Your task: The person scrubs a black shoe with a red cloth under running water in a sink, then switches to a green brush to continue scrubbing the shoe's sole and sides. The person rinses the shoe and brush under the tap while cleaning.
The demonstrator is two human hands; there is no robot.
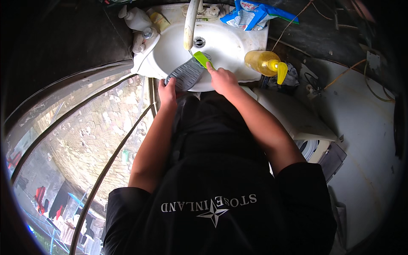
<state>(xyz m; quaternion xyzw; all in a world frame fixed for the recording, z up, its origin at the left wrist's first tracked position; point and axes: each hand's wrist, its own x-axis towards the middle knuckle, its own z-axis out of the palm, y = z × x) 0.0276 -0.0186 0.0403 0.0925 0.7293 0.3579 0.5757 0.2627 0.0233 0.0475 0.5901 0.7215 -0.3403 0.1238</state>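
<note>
My left hand [168, 92] grips one end of a grey ridged sole [186, 74], seemingly a shoe's or slipper's, tilted over the near rim of the white washbasin [228, 59]. In my right hand [222, 78] is a bright green brush or scraper [202, 59], its far end lying against the sole's other end; its underside is hidden. A forefinger stretches along the green tool. Just above the sole ends the whitish spout [190, 28] of a tap, and a thin stream seems to fall from it. Behind the spout, the drain [199, 42] shows in the bowl.
A yellow pump bottle [262, 62] lies on the basin's right edge. At the back right rests a blue and white packet [250, 15]. A white pump bottle [137, 19] and a small capped container [149, 33] crowd the left corner. A mesh-covered window [95, 140] lies to the left.
</note>
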